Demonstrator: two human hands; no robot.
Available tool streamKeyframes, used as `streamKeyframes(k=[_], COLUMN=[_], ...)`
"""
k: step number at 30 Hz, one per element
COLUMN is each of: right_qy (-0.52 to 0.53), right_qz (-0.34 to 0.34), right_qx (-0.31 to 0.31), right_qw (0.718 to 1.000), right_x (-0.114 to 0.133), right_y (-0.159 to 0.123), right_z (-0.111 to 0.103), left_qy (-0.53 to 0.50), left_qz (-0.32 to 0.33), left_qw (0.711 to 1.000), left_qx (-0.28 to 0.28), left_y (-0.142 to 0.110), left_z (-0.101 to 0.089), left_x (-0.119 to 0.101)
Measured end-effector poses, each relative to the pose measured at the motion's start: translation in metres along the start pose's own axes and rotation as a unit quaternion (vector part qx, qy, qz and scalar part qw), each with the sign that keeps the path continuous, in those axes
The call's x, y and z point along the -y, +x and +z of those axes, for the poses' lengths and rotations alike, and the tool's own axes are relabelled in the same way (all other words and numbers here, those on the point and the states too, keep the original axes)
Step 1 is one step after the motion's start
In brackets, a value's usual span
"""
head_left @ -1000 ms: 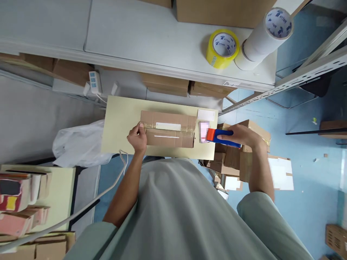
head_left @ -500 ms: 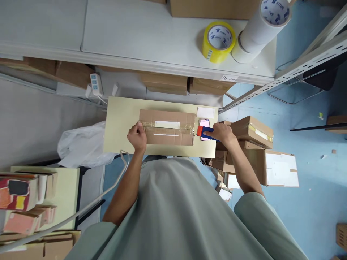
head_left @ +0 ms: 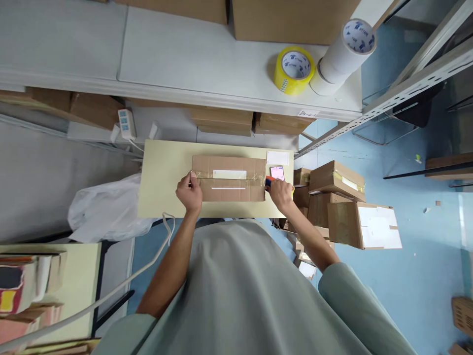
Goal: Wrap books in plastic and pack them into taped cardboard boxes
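A long cardboard box (head_left: 229,195) lies on the pale yellow table (head_left: 166,153). Clear tape runs along its middle seam, and a white label (head_left: 229,174) sits across it. My left hand (head_left: 189,193) is closed at the box's left end, thumb and fingers pinching the edge near the tape. In my right hand (head_left: 280,193) is a blue and red tape dispenser (head_left: 269,181), held against or just beside the box's right end. My fingers hide most of it. A phone (head_left: 277,172) with a lit screen lies just beyond my right hand.
A yellow tape roll (head_left: 294,84) and stacked white rolls (head_left: 332,69) stand on the grey shelf (head_left: 207,64). Cardboard boxes (head_left: 336,182) are piled right of the table. A plastic bag (head_left: 107,207) and a pale cable (head_left: 155,256) are on the left.
My right hand has brought the tape dispenser left and slightly down, from over the phone to the box's right end. My left hand keeps its place on the box. The camera view has shifted slightly.
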State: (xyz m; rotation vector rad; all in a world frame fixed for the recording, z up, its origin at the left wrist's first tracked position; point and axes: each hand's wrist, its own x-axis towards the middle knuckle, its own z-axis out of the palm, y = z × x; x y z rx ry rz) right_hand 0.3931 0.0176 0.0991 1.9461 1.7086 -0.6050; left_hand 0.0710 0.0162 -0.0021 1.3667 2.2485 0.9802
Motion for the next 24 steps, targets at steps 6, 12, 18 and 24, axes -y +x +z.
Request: streamKeyframes(k=[6,12,18,24], right_qy=[0.145,0.309,0.281,0.285], right_qz=[0.161,0.121,0.168,0.126], right_qx=[-0.047,-0.117,-0.126,-0.155], right_qw=[0.975,0.936,0.936,0.938], right_x=[-0.015,0.004,0.046,0.094], right_y=[-0.02,-0.029,-0.027,-0.029], right_z=[0.021,0.012,-0.004,-0.016], left_qy=[-0.012,-0.065,-0.143,-0.135], left_qz=[0.016,-0.008,-0.059,-0.111], left_qw=[1.0,0.997,0.982,0.978], left_qx=[0.004,0.047,0.105,0.112], left_y=[0.001,0.008,0.03,0.081], left_z=[-0.001,-0.003,-0.007,-0.032], left_x=[0.003,0.009,0.022,0.044])
